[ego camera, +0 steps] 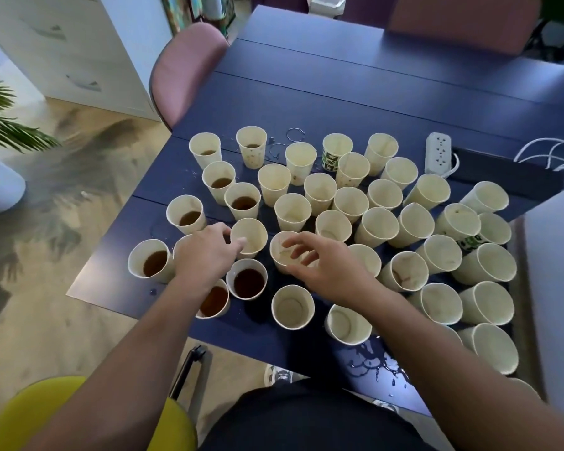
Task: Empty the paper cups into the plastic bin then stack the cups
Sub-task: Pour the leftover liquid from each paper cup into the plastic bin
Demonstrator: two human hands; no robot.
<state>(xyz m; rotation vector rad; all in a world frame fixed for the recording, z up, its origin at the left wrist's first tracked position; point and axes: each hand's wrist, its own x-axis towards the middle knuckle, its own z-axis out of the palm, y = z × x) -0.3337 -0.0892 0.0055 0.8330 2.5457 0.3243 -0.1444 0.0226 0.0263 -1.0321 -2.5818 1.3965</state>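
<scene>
Dozens of paper cups stand upright on the dark blue table (339, 79), filling its near half; ones w/ brown liquid cluster toward the left edge, e.g. a full cup (249, 283) by the near-left corner, while empties run to the right edge. Left hand (205, 252) is above the near-left cups, fingers loosely bent, fingertips touching the rim of an empty cup (249, 237) but not clearly gripping it. Right hand (326, 268) hovers, fingers spread and relaxed, over another empty cup (282, 252), holding nothing; a white power strip (438, 153) lies past the cups near the right edge, and spilled liquid (376, 366) wets the near edge.
</scene>
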